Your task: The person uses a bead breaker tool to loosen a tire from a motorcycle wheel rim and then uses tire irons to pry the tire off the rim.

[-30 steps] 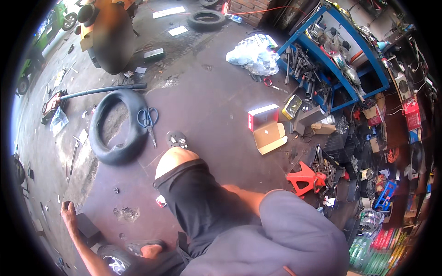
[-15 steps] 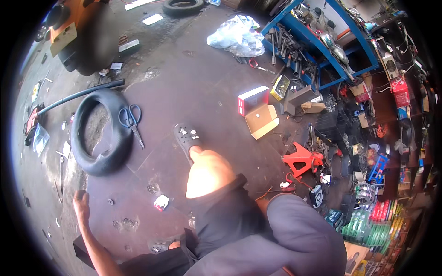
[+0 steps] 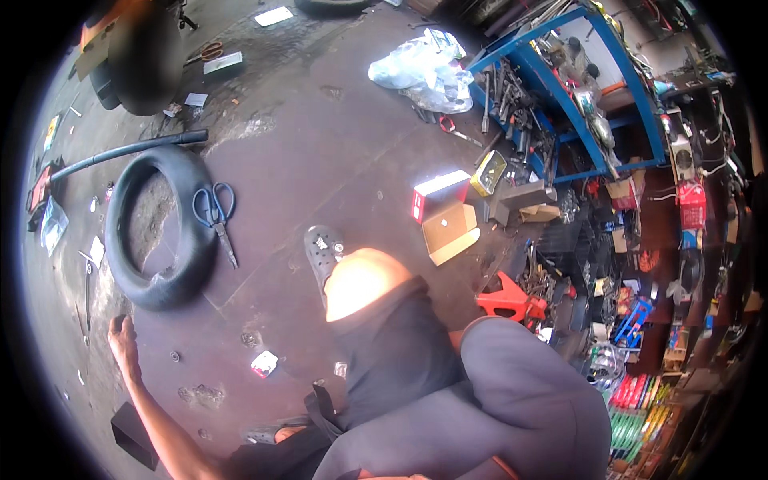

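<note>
My left hand (image 3: 123, 346) is out at the lower left, above the floor just below the inner tube. Its fingers are half bent and slightly apart, and I make out nothing in them. My right hand is out of sight; a grey sleeve (image 3: 532, 384) covers much of the lower right. Nearest to my left hand is a dark rubber inner tube (image 3: 122, 232), lying as an oval ring on the floor. Large scissors (image 3: 216, 220) with blue-grey handles rest across the tube's right side, blades pointing down. A small dark ring (image 3: 174, 356) lies right of my hand.
A long dark bar (image 3: 132, 152) lies beyond the tube. Ahead right are an opened cardboard box (image 3: 450, 234), a clear plastic bag (image 3: 424, 72) and a blue metal rack (image 3: 552, 76) of tools. A red stand (image 3: 512, 300) and cluttered parts line the right. A small white-and-red packet (image 3: 264, 365) lies nearby.
The view has shifted, so the tube and scissors appear a little further left. My left hand also appears further left and slightly higher. The tube and scissors keep their arrangement.
</note>
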Action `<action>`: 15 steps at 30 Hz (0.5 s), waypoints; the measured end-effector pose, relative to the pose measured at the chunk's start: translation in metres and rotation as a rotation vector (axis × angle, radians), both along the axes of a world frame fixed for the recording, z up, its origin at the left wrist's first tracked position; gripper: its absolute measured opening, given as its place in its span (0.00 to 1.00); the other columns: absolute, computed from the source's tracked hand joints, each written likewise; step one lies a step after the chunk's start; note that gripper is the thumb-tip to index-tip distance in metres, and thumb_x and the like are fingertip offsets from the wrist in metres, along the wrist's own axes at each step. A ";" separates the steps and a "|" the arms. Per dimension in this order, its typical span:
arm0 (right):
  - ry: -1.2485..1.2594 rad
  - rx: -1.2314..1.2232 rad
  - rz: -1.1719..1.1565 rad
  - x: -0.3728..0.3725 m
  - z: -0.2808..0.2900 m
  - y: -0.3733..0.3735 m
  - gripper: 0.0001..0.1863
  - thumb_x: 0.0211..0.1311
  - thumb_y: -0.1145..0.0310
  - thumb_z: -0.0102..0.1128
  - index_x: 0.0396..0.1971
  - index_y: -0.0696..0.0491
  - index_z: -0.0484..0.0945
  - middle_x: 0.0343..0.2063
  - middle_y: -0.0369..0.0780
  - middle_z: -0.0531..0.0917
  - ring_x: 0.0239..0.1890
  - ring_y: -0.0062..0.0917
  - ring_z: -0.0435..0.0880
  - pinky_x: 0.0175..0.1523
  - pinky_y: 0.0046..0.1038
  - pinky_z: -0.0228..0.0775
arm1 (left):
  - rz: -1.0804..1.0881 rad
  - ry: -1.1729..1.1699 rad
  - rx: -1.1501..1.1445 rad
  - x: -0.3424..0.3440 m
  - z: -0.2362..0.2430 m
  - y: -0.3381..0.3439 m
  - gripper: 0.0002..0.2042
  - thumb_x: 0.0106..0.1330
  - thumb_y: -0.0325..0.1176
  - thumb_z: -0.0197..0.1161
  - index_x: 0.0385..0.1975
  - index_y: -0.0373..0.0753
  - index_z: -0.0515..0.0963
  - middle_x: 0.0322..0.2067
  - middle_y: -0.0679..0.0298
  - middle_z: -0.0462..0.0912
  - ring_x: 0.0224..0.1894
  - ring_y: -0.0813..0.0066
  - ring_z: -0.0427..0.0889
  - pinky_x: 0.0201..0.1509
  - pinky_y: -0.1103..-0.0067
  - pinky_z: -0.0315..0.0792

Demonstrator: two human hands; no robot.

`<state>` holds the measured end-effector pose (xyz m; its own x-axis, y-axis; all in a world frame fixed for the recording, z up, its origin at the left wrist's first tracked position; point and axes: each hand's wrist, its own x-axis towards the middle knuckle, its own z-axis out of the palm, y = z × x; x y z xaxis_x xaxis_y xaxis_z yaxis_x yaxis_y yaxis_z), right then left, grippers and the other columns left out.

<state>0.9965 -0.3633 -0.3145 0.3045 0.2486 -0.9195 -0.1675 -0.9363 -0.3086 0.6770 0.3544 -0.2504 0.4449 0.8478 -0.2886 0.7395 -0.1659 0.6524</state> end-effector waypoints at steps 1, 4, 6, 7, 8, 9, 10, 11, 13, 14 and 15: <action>0.002 0.029 -0.028 0.011 -0.002 0.000 0.24 0.64 0.51 0.54 0.49 0.55 0.79 0.53 0.49 0.79 0.55 0.42 0.77 0.57 0.37 0.68 | 0.075 0.009 -0.029 0.010 0.011 -0.013 0.15 0.65 0.37 0.57 0.43 0.32 0.78 0.29 0.65 0.79 0.26 0.79 0.74 0.30 0.80 0.68; 0.049 0.146 -0.106 0.032 -0.024 0.004 0.24 0.65 0.51 0.54 0.50 0.55 0.79 0.53 0.49 0.79 0.55 0.42 0.77 0.57 0.37 0.68 | 0.157 0.005 -0.030 0.037 0.030 -0.053 0.14 0.65 0.39 0.58 0.43 0.35 0.78 0.24 0.69 0.75 0.24 0.82 0.71 0.27 0.81 0.66; 0.097 0.275 -0.187 0.043 -0.040 0.006 0.24 0.65 0.51 0.53 0.50 0.56 0.79 0.53 0.49 0.78 0.55 0.42 0.77 0.58 0.37 0.68 | 0.167 -0.037 -0.019 0.051 0.043 -0.074 0.14 0.65 0.39 0.58 0.43 0.35 0.79 0.24 0.69 0.75 0.24 0.82 0.71 0.25 0.81 0.65; 0.126 0.348 -0.238 0.049 -0.047 0.007 0.24 0.65 0.51 0.53 0.50 0.56 0.79 0.54 0.49 0.78 0.55 0.42 0.77 0.58 0.37 0.68 | 0.167 -0.046 0.021 0.059 0.051 -0.083 0.14 0.65 0.39 0.58 0.43 0.36 0.79 0.24 0.69 0.75 0.23 0.82 0.71 0.24 0.81 0.65; 0.160 0.434 -0.307 0.059 -0.051 0.008 0.25 0.65 0.51 0.53 0.50 0.56 0.78 0.54 0.49 0.78 0.55 0.42 0.77 0.58 0.37 0.68 | 0.167 -0.061 0.065 0.070 0.060 -0.093 0.14 0.65 0.40 0.58 0.43 0.37 0.79 0.24 0.69 0.75 0.23 0.83 0.70 0.23 0.82 0.64; 0.171 0.499 -0.365 0.071 -0.054 0.007 0.25 0.65 0.51 0.53 0.50 0.56 0.78 0.54 0.49 0.78 0.55 0.42 0.77 0.58 0.37 0.68 | 0.162 -0.070 0.079 0.081 0.068 -0.103 0.14 0.65 0.40 0.58 0.43 0.37 0.79 0.24 0.69 0.75 0.23 0.83 0.70 0.23 0.82 0.64; 0.185 0.546 -0.415 0.086 -0.055 0.002 0.25 0.66 0.51 0.53 0.50 0.56 0.78 0.54 0.49 0.78 0.55 0.42 0.77 0.58 0.37 0.68 | 0.146 -0.082 0.053 0.096 0.075 -0.115 0.14 0.65 0.40 0.58 0.43 0.37 0.79 0.24 0.69 0.75 0.23 0.82 0.71 0.24 0.81 0.65; 0.189 0.566 -0.416 0.102 -0.042 0.006 0.25 0.66 0.51 0.53 0.50 0.56 0.78 0.54 0.49 0.78 0.55 0.42 0.77 0.58 0.37 0.68 | 0.138 -0.086 0.033 0.103 0.084 -0.125 0.14 0.65 0.40 0.58 0.43 0.37 0.79 0.25 0.69 0.75 0.23 0.82 0.71 0.25 0.81 0.65; -0.461 0.299 -0.112 0.148 0.024 0.029 0.20 0.61 0.54 0.60 0.44 0.56 0.80 0.39 0.46 0.84 0.43 0.33 0.83 0.49 0.33 0.73 | 0.129 -0.055 0.061 0.125 0.102 -0.143 0.14 0.65 0.40 0.58 0.42 0.36 0.79 0.24 0.69 0.75 0.24 0.81 0.71 0.26 0.80 0.65; -0.555 0.360 -0.145 0.163 0.050 0.028 0.19 0.63 0.57 0.59 0.44 0.57 0.80 0.41 0.45 0.84 0.43 0.32 0.83 0.49 0.33 0.73 | 0.127 -0.023 0.072 0.137 0.111 -0.149 0.14 0.65 0.40 0.58 0.41 0.36 0.79 0.24 0.68 0.75 0.24 0.80 0.70 0.27 0.79 0.66; -0.651 0.415 -0.178 0.181 0.068 0.016 0.17 0.65 0.59 0.58 0.44 0.58 0.80 0.42 0.45 0.83 0.43 0.32 0.83 0.48 0.32 0.74 | 0.107 -0.032 0.090 0.147 0.114 -0.153 0.14 0.65 0.40 0.58 0.41 0.36 0.79 0.24 0.68 0.75 0.24 0.80 0.70 0.27 0.79 0.66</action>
<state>1.1770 -0.3471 -0.2469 0.8167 0.4295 -0.3854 0.0306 -0.6992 -0.7143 0.8242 0.2013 -0.1359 0.3578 0.9129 -0.1967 0.7355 -0.1457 0.6617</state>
